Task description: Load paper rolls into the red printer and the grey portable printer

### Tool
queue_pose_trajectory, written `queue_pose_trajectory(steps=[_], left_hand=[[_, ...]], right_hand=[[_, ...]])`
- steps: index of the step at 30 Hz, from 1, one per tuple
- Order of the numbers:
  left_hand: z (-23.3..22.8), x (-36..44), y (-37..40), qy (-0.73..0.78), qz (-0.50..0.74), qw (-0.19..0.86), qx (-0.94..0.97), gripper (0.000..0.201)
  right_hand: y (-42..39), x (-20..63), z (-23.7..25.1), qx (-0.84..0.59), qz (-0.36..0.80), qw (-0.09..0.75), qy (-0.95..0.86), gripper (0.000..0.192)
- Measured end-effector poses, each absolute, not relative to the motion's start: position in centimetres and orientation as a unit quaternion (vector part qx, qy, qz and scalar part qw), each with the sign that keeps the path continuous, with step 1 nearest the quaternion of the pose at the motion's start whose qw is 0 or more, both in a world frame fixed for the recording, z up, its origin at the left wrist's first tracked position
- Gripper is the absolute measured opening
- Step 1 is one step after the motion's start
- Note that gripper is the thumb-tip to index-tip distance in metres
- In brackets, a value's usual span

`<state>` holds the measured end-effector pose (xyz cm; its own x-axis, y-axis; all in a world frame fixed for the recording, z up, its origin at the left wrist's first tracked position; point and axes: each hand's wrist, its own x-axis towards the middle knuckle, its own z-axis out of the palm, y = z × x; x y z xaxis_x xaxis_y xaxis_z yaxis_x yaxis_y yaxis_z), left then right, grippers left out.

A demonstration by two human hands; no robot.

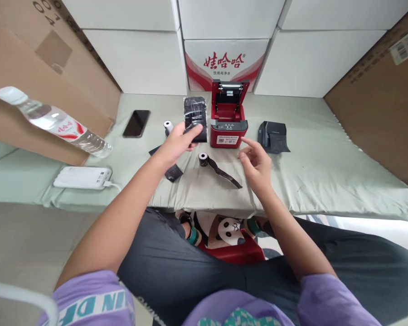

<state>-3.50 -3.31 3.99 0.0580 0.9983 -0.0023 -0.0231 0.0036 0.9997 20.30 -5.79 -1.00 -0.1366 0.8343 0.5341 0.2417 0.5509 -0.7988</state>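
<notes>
Printer lid open, paper not yet inside.
Left hand [178, 142] holds a black wrapped pack [195, 113] beside the red printer [228, 122]; right hand [255, 163] hovers empty, fingers loosely spread; unrolled black roll [204, 159] lies on the surface [326, 154].

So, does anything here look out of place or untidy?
Yes. The red printer stands with its lid open. In front of it, a small roll lies partly unrolled, its dark strip trailing across the mat. The water bottle lies tilted against the cardboard.

Black packet in my left hand, beside the red printer

Centre frame, my left hand [177, 145] pinches the black packet [195, 113] just left of the open red printer [228, 122]; my right hand [255, 163] hovers empty, fingers loose.
</notes>
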Motion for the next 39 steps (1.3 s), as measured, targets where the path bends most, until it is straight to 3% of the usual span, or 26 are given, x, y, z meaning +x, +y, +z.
queue_pose_trajectory(steps=[5,8,14,19,22,27,32,35,39], left_hand=[[1.3,-8.0,0.3,0.595,0.464,0.276,0.595,0.028],[-0.1,-10.0,1.8,0.619,0.433,0.200,0.624,0.030],[-1.1,-9.4,2.4,0.616,0.393,0.199,0.653,0.030],[-1.2,-8.5,2.9,0.616,0.397,0.199,0.650,0.030],[-1.4,-9.0,2.8,0.659,0.314,0.182,0.659,0.031],[-0.5,-9.1,1.7,0.713,0.084,0.085,0.691,0.028],[1.9,-7.9,-0.1,0.669,0.100,-0.017,0.736,0.039],[3.3,-6.8,-1.7,0.607,0.125,0.027,0.785,0.041],[3.8,-4.7,-3.3,0.530,0.054,0.112,0.839,0.038]], right_hand=[[-3.4,22.1,-5.0,-0.486,0.246,0.560,-0.624,0.024],[-3.5,22.3,-5.7,-0.506,0.248,0.566,-0.602,0.022],[-3.8,21.9,-5.5,-0.510,0.292,0.500,-0.636,0.027],[-3.6,22.1,-5.7,-0.517,0.306,0.497,-0.626,0.029],[-3.5,22.2,-5.8,-0.519,0.314,0.490,-0.626,0.028],[-3.5,22.2,-5.8,-0.518,0.325,0.482,-0.627,0.026],[-3.6,22.2,-5.7,-0.517,0.331,0.485,-0.623,0.026],[-3.6,22.2,-5.7,-0.516,0.332,0.487,-0.621,0.026],[-3.7,22.1,-5.5,-0.518,0.331,0.483,-0.624,0.027]])
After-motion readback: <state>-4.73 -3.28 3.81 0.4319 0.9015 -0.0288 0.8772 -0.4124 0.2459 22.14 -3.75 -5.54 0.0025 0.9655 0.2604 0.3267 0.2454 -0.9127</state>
